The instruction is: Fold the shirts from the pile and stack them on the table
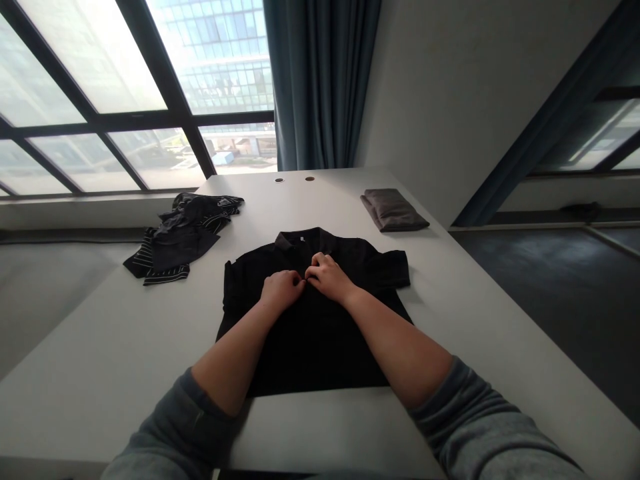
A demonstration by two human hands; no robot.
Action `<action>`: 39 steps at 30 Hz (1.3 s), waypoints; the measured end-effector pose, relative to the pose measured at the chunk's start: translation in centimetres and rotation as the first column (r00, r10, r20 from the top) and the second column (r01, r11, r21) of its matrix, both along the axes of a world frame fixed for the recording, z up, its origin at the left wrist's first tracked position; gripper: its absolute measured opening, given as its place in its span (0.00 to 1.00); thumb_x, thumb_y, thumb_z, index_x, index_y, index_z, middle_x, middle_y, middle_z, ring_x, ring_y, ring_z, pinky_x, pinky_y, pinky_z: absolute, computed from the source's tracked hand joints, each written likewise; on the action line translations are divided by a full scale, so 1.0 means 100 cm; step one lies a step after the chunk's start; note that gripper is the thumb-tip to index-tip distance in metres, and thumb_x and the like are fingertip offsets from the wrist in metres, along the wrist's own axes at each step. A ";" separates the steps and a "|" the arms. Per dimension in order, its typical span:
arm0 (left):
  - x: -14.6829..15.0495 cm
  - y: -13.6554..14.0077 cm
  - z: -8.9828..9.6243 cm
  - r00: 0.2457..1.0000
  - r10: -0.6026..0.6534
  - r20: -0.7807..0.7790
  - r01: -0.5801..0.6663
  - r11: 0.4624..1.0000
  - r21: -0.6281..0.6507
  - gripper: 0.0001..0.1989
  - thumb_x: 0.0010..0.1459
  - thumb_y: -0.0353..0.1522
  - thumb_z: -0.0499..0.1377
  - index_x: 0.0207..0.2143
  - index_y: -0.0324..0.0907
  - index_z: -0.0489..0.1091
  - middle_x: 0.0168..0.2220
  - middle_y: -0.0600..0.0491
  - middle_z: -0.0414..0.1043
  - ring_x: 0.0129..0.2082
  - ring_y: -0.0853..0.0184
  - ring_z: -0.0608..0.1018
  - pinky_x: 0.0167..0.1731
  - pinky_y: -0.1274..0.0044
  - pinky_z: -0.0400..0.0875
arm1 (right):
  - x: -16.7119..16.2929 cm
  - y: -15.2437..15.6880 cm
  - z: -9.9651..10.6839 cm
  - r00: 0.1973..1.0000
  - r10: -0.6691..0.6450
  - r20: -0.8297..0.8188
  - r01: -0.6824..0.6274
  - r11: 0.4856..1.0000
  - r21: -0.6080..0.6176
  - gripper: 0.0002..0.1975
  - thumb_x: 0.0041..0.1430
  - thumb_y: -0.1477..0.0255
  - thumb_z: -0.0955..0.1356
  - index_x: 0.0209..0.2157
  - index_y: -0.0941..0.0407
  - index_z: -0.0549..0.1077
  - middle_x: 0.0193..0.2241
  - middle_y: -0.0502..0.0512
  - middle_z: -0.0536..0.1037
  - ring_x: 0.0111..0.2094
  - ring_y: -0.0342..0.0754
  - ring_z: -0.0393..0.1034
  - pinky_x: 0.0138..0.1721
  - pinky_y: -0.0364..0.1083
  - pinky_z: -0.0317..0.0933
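A black short-sleeved collared shirt [320,347] lies spread on the white table, its collar toward the far side and its hem toward me. My left hand [283,288] and my right hand [327,277] meet at the front opening, a little below the collar. Both have their fingers pinched together on the shirt's front edge. Whether a button sits between the fingertips is too small to make out. The right sleeve lies out flat, while the left one looks bunched along the side.
The white table [500,373] reaches toward the window and a blue curtain [320,87]. Crumpled dark clothes with white stripes [185,233] lie at the left edge. A folded dark grey garment [395,210] rests at the far right. Two round holes show at the far end.
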State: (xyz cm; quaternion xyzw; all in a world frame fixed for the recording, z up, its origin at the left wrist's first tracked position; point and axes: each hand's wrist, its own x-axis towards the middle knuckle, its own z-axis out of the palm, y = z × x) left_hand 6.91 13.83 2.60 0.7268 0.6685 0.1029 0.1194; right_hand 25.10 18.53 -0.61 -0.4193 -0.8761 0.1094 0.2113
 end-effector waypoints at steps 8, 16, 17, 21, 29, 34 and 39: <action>0.014 -0.019 0.000 0.988 0.044 0.149 -0.059 0.993 0.100 0.09 0.63 0.42 0.64 0.39 0.46 0.76 0.39 0.52 0.81 0.38 0.61 0.81 0.35 0.74 0.66 | 0.006 -0.014 0.023 1.000 0.018 0.014 -0.020 0.992 0.123 0.04 0.69 0.73 0.69 0.41 0.55 0.78 0.49 0.59 0.76 0.56 0.56 0.64 0.54 0.54 0.56; 0.017 -0.026 -0.005 0.958 0.081 0.275 -0.097 0.994 0.043 0.04 0.61 0.33 0.63 0.38 0.45 0.74 0.36 0.52 0.80 0.35 0.62 0.79 0.34 0.74 0.63 | 0.008 -0.012 0.023 0.990 0.138 -0.001 -0.137 0.985 -0.106 0.04 0.67 0.75 0.70 0.40 0.56 0.79 0.42 0.57 0.82 0.46 0.52 0.73 0.50 0.50 0.62; 0.016 -0.024 -0.007 0.953 0.088 0.290 -0.100 0.995 0.028 0.03 0.60 0.33 0.63 0.38 0.44 0.74 0.35 0.52 0.80 0.34 0.62 0.79 0.33 0.74 0.63 | 0.009 -0.009 0.021 0.984 0.167 -0.055 -0.173 0.976 -0.132 0.05 0.66 0.77 0.70 0.40 0.56 0.79 0.42 0.57 0.82 0.46 0.52 0.74 0.50 0.49 0.63; 0.011 -0.016 -0.012 0.927 0.077 0.366 -0.081 0.997 -0.003 0.02 0.60 0.32 0.62 0.37 0.44 0.74 0.32 0.54 0.78 0.32 0.64 0.77 0.32 0.75 0.61 | 0.016 -0.002 0.016 0.935 0.257 -0.243 -0.294 0.947 -0.127 0.10 0.60 0.82 0.71 0.41 0.56 0.80 0.42 0.55 0.81 0.46 0.50 0.75 0.52 0.49 0.65; 0.009 -0.013 -0.018 0.892 0.036 0.451 -0.051 0.999 0.021 0.00 0.60 0.30 0.61 0.35 0.44 0.71 0.32 0.56 0.75 0.32 0.66 0.75 0.33 0.76 0.61 | 0.016 0.002 0.008 0.940 0.158 -0.302 -0.220 0.958 -0.185 0.05 0.62 0.78 0.72 0.39 0.57 0.80 0.40 0.55 0.80 0.43 0.48 0.75 0.49 0.47 0.67; 0.009 -0.013 -0.018 0.893 0.036 0.449 -0.054 0.998 0.028 0.02 0.60 0.29 0.61 0.35 0.44 0.70 0.30 0.57 0.74 0.30 0.67 0.73 0.32 0.76 0.60 | 0.012 0.001 0.009 0.975 0.071 -0.208 -0.120 0.965 -0.234 0.05 0.62 0.78 0.71 0.37 0.58 0.81 0.39 0.56 0.81 0.42 0.49 0.75 0.48 0.46 0.66; 0.008 -0.013 -0.020 0.896 0.042 0.443 -0.070 0.996 0.048 0.03 0.59 0.29 0.61 0.34 0.45 0.69 0.29 0.58 0.71 0.28 0.68 0.72 0.30 0.76 0.59 | 0.009 -0.002 0.016 0.982 -0.006 -0.188 -0.058 0.941 -0.334 0.08 0.64 0.76 0.69 0.34 0.57 0.82 0.38 0.56 0.81 0.41 0.49 0.75 0.45 0.44 0.65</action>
